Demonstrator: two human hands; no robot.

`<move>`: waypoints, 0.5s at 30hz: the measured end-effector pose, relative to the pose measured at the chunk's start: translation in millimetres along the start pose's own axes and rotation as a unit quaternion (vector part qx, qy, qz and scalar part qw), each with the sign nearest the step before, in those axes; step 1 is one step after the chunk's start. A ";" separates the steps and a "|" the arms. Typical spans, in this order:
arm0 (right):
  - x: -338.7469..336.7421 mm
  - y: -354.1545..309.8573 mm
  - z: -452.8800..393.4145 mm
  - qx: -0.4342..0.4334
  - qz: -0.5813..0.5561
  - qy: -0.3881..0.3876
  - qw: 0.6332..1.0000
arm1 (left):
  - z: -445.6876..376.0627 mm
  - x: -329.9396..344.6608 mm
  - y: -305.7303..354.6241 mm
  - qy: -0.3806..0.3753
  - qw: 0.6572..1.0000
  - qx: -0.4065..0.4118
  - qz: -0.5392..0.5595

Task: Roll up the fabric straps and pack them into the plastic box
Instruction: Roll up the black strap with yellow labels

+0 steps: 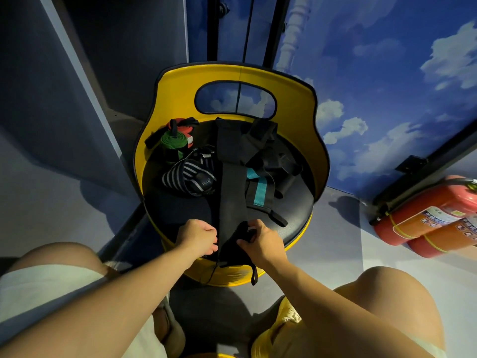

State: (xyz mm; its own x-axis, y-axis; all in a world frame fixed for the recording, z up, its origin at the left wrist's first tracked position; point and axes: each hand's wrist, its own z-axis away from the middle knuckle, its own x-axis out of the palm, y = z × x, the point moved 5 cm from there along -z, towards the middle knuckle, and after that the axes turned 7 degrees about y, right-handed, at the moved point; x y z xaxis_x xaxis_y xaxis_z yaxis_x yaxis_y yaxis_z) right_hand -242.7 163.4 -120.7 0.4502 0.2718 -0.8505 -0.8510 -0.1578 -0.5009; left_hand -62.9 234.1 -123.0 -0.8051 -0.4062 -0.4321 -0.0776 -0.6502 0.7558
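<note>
Rolling just starting: both hands, left hand (200,237) and right hand (260,242), pinch the black strap (231,182) end at the seat's (296,202) front edge; next, tight even turns.

left hand (200,236): fingertips curl out of sight against the long black strap (231,182), so its hold cannot be told
right hand (260,241): fingertips are buried in the strap's bunched near end
black straps (268,153): a dark tangle at the back of the seat; no telling how many pieces
green roll (173,142): partly covered by a black band; the red and white thing (189,134) behind it is too hidden to name
fire extinguishers (428,218): cut by the right edge, label print too small to read
knees: cut by the lower edge
</note>
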 end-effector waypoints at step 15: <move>6.4 9.5 12.5 -0.014 -0.078 -0.024 0.997 | 12.2 14.1 -18.8 -0.033 0.999 -0.018 0.000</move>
State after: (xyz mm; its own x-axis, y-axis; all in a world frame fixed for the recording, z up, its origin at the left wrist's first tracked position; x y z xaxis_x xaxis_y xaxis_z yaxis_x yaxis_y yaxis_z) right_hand -251.3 175.5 -128.9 0.5620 0.3397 -0.7541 -0.7640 -0.1361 -0.6307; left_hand -79.9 248.4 -137.3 -0.8425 -0.3640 -0.3972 -0.0570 -0.6728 0.7376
